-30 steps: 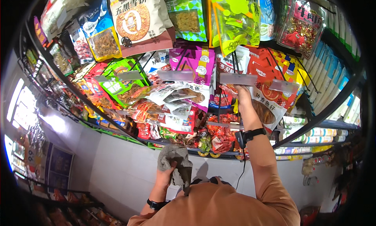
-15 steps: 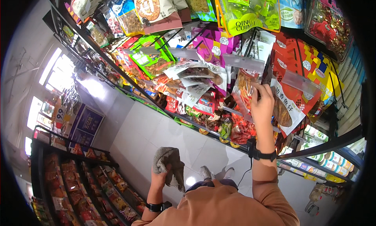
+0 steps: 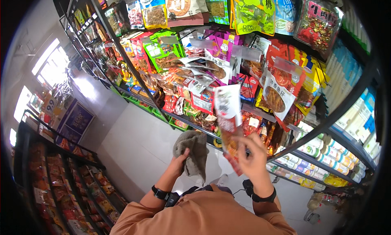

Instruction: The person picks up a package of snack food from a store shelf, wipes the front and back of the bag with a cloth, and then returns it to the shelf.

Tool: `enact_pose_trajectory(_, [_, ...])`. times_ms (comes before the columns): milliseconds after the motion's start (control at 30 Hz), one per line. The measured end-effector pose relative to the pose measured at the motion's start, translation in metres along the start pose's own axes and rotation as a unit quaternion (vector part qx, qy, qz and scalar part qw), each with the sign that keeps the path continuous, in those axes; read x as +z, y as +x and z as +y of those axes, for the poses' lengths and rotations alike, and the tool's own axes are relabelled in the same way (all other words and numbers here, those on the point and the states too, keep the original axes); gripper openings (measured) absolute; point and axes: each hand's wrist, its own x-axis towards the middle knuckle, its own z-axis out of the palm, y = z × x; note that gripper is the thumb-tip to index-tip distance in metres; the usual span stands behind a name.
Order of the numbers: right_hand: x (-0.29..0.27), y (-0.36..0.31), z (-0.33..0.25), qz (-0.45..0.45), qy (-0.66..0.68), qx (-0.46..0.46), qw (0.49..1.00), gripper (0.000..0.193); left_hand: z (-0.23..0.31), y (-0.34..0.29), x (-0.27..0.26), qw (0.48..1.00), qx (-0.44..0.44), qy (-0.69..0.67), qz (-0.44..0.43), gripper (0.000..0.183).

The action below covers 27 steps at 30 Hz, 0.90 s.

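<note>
In my right hand (image 3: 254,157) is a snack packet (image 3: 228,106), white at the top and red and brown below, pinched by its right edge. It is upright, slightly tilted, in front of the rack. My left hand (image 3: 178,162) grips a crumpled grey cloth (image 3: 193,150) with the thumb on top, to the left of the packet. Behind them hang a white-and-brown snack packet (image 3: 277,97), a purple packet (image 3: 217,41) and a green packet (image 3: 163,56) on hooks with clear label holders. The fingertips of my left hand are hidden by the cloth.
Large snack bags, including a yellow-green bag (image 3: 252,11), stand along the upper shelf. A curved black rail (image 3: 321,123) runs at the right, near white canisters (image 3: 301,155). Another snack rack (image 3: 65,186) stands at lower left, beside a purple box (image 3: 76,123). Grey floor tiles (image 3: 126,141) lie between.
My right hand has drawn back from the hanging packets, bringing the packet off the rack toward me. My left hand with the cloth has risen and moved right. The view has shifted.
</note>
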Motion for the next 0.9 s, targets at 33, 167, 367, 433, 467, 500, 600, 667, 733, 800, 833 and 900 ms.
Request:
enact_pose_trajectory(33, [0.003, -0.015, -0.018, -0.029, 0.041, -0.007, 0.999, 0.026, -0.005, -0.004, -0.004, 0.999, -0.005, -0.011, -0.047, 0.058])
enact_pose_trajectory(167, [0.031, -0.083, -0.074, -0.073, 0.160, -0.002, 0.984, 0.025, -0.032, -0.044, -0.026, 0.979, 0.001, -0.051, -0.197, 0.073])
enact_pose_trajectory(367, [0.082, -0.208, -0.107, -0.148, 0.389, 0.195, 0.888, 0.071, -0.057, -0.139, -0.073, 0.971, 0.166, 0.039, -0.169, 0.075])
enact_pose_trajectory(433, [0.080, -0.245, -0.121, -0.245, 0.412, 0.286, 0.830, 0.058, -0.072, -0.177, -0.075, 0.985, 0.126, 0.047, -0.109, 0.074])
enact_pose_trajectory(467, [0.081, -0.252, -0.129, -0.260, 0.403, 0.349, 0.805, 0.044, -0.062, -0.187, -0.079, 0.987, 0.118, 0.055, -0.095, 0.074])
enact_pose_trajectory(500, [0.079, -0.258, -0.140, -0.238, 0.386, 0.344, 0.822, 0.040, -0.062, -0.202, -0.074, 0.978, 0.164, 0.116, -0.056, 0.073])
enact_pose_trajectory(600, [0.074, -0.276, -0.161, -0.189, 0.387, 0.367, 0.825, 0.031, -0.059, -0.237, -0.072, 0.948, 0.246, 0.201, -0.037, 0.071])
enact_pose_trajectory(667, [0.064, -0.285, -0.176, -0.165, 0.433, 0.385, 0.798, 0.030, -0.054, -0.262, -0.065, 0.871, 0.388, 0.300, 0.002, 0.071])
enact_pose_trajectory(733, [0.054, -0.305, -0.167, -0.170, 0.487, 0.371, 0.772, 0.041, -0.052, -0.297, -0.059, 0.762, 0.464, 0.446, 0.064, 0.063])
enact_pose_trajectory(800, [0.044, -0.312, -0.168, -0.155, 0.554, 0.353, 0.738, 0.050, -0.075, -0.328, -0.052, 0.717, 0.513, 0.471, 0.036, 0.057])
enact_pose_trajectory(833, [0.036, -0.316, -0.164, -0.157, 0.575, 0.354, 0.721, 0.055, -0.089, -0.341, -0.045, 0.670, 0.555, 0.493, -0.009, 0.051])
enact_pose_trajectory(900, [0.011, -0.313, -0.174, -0.187, 0.597, 0.353, 0.695, 0.063, -0.124, -0.361, -0.020, 0.675, 0.501, 0.542, -0.019, 0.049])
